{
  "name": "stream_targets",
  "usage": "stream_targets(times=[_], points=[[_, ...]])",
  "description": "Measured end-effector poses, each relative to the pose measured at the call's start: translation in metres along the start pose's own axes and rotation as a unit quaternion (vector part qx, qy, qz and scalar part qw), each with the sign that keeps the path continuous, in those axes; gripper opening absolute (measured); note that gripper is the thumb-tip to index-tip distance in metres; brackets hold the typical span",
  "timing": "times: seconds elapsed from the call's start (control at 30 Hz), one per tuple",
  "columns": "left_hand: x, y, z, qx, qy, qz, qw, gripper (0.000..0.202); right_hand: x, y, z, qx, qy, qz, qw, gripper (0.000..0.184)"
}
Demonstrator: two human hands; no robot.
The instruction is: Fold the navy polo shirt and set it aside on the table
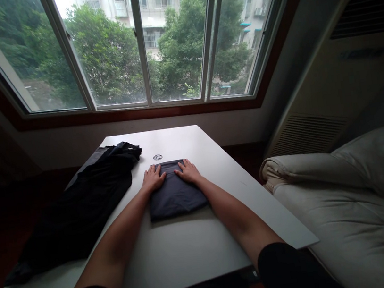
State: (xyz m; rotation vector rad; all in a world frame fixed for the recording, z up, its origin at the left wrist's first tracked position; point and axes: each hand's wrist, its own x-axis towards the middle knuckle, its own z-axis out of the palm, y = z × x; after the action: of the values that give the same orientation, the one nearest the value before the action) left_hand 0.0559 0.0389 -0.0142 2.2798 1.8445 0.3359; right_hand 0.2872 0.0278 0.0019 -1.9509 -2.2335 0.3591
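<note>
A dark grey-blue folded garment (177,194) lies flat on the white table (172,256) in front of me. Its exact kind cannot be told from the fold. My left hand (153,178) rests on the far left corner of it, fingers spread. On the far right corner lies my right hand (187,171), also flat with the fingers apart. Both palms press on the cloth without gripping it. Just beyond the garment a small round black-and-white mark (157,157) shows on the tabletop.
Dark clothes (79,207) lie heaped along the table's left side, partly hanging over the edge. A beige padded sofa (347,208) stands to the right. Behind it is a large vented unit (339,71). A wide window (139,46) spans the wall beyond the table.
</note>
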Motion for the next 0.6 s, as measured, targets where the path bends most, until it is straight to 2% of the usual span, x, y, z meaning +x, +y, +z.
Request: stream_targets(times=[0.2,0.37,0.47,0.53,0.6], points=[[0.005,-0.024,-0.002,0.0,-0.006,0.002,1.0,0.08,-0.001,0.004,-0.003,0.004,0.025,-0.001,1.0,0.083],[-0.009,-0.036,-0.007,-0.022,0.03,0.02,0.999,0.073,-0.013,0.012,-0.005,0.029,0.081,-0.021,0.996,0.068],[-0.021,-0.032,-0.008,-0.033,0.054,0.007,0.998,0.061,-0.022,0.017,-0.009,0.045,0.119,-0.016,0.992,0.058],[-0.03,-0.022,-0.009,-0.033,0.066,-0.01,0.997,0.055,-0.026,0.015,-0.013,0.044,0.126,-0.025,0.991,0.055],[-0.039,-0.009,-0.008,-0.016,0.084,0.002,0.996,0.053,-0.028,0.008,-0.015,0.031,0.125,-0.049,0.99,0.054]])
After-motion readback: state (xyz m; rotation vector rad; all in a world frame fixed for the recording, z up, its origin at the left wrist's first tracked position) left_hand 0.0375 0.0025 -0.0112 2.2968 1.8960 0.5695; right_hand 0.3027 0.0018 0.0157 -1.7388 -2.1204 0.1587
